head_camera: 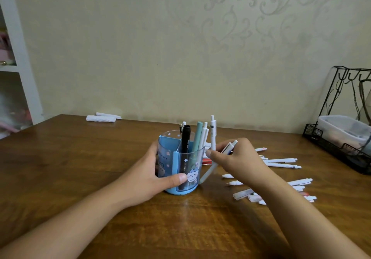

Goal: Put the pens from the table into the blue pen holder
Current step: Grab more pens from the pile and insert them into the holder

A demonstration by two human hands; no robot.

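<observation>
The blue pen holder (pixel 172 158) stands at the table's middle, with cartoon animals on its clear wall. Several pens stand in it, among them a black marker (pixel 185 138) and a teal pen (pixel 197 136). My left hand (pixel 150 176) wraps the holder from the left, thumb across its front. Just right of the holder, my right hand (pixel 234 158) grips white pens (pixel 213 134): one points straight up, another slants out between the fingers. Several more white pens (pixel 281 163) lie scattered on the table to the right, partly hidden by my right forearm.
A black wire rack (pixel 329 138) with a clear plastic tub stands at the far right edge. Two rolled white papers (pixel 101 118) lie at the back against the wall. A white shelf unit (pixel 18 57) stands off the table's left. The wooden table (pixel 80 158) spreads around.
</observation>
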